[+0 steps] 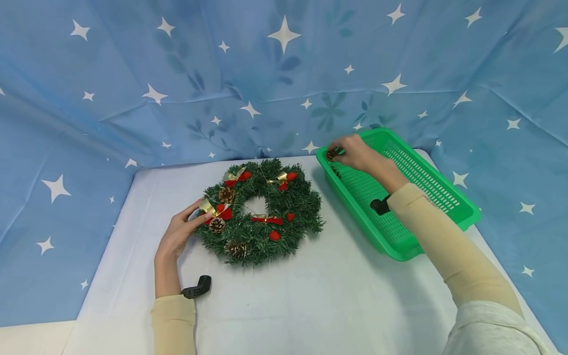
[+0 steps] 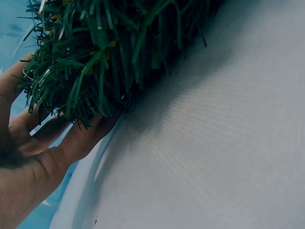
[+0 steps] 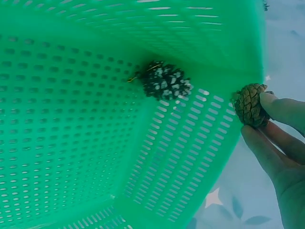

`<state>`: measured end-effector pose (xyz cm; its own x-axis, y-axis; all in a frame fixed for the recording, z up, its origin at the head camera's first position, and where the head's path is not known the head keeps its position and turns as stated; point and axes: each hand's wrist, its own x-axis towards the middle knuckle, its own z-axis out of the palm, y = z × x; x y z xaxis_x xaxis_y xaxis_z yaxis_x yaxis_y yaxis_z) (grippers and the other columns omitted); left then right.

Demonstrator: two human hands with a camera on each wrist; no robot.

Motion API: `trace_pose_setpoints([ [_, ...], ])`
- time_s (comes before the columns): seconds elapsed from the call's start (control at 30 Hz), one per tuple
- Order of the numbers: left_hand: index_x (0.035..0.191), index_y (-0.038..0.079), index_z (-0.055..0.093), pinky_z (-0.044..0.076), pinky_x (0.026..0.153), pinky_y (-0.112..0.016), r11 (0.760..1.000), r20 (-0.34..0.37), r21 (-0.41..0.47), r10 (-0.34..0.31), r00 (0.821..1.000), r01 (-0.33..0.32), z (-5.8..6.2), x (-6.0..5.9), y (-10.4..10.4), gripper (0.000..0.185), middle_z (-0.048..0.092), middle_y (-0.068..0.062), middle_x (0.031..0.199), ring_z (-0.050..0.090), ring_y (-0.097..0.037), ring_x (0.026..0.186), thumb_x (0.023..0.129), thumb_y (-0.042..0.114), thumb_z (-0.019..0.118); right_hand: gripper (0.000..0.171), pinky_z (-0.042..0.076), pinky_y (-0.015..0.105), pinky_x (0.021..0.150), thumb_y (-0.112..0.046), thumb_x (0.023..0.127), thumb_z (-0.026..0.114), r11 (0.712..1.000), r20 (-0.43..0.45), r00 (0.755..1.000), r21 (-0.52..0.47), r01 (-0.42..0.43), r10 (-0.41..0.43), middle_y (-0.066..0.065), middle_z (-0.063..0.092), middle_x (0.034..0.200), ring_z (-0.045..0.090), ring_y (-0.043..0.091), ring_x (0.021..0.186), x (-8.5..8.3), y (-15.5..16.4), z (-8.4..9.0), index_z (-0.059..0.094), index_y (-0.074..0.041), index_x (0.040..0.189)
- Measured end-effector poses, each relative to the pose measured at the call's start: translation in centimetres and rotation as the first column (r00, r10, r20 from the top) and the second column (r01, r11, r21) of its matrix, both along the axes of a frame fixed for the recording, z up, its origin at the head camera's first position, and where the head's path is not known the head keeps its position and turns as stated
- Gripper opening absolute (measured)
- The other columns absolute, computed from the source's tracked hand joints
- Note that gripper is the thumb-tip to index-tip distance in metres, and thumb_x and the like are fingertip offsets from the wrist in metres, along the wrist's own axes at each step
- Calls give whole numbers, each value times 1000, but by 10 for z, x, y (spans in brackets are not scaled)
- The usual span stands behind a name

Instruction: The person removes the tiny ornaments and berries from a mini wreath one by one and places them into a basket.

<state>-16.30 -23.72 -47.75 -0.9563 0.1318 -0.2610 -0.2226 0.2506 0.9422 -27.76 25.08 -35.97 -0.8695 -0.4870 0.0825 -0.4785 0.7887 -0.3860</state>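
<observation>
A green tinsel wreath (image 1: 303, 199) lies on the white cloth, decorated with red and gold bows, red berry-like pieces and pine cones (image 1: 236, 249). My left hand (image 1: 175, 235) grips its left side, thumb on top beside a bow; in the left wrist view some fingers reach beneath the greenery. Over the far left corner of a green basket (image 1: 355, 213), my right hand (image 1: 358, 154) pinches a brown pine cone (image 3: 251, 106) between thumb and fingers. Inside the basket, in that same corner, sits another pine cone (image 3: 167, 83) with white tips and a gold tie.
The slotted basket stands to the right of the wreath, slanting toward the table's right edge. A blue star-printed curtain (image 1: 248, 64) hangs behind and along both sides. White cloth (image 1: 284, 305) covers the table. Each wrist wears a black camera (image 1: 198, 287).
</observation>
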Motion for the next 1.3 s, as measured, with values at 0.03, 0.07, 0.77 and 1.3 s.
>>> trace_pose_setpoints([
  [0.03,164,24,31,33,101,-43,1000,0,7,2,1000,-2,0,0,0,77,10,-3,174,1,-32,160,99,40,70,24,59,51,88,6,90,74,1000,2,1000,5,7,-7,26,73,112,72,41,103,0,2,-2,74,7,114],
  [0.07,164,23,31,33,106,-45,1000,0,14,3,1000,-3,0,0,0,77,10,-3,174,1,-32,160,99,39,70,24,59,52,88,6,90,73,1000,3,1000,12,12,-12,26,73,112,71,41,103,0,3,-3,73,7,115],
  [0.77,164,18,30,20,125,-59,999,-15,34,0,1000,1,-3,-1,-1,80,12,-5,174,0,-33,160,99,40,71,22,58,54,85,4,91,73,998,-4,999,52,33,-33,25,74,109,70,42,101,-3,27,-29,75,6,113],
  [1.3,164,21,32,37,110,-40,1000,-14,-1,1,1000,-1,-4,-1,-1,78,12,-5,174,1,-34,160,99,42,71,26,57,55,88,3,90,76,995,62,994,62,81,-85,26,73,111,68,44,105,-6,31,-44,73,7,115],
])
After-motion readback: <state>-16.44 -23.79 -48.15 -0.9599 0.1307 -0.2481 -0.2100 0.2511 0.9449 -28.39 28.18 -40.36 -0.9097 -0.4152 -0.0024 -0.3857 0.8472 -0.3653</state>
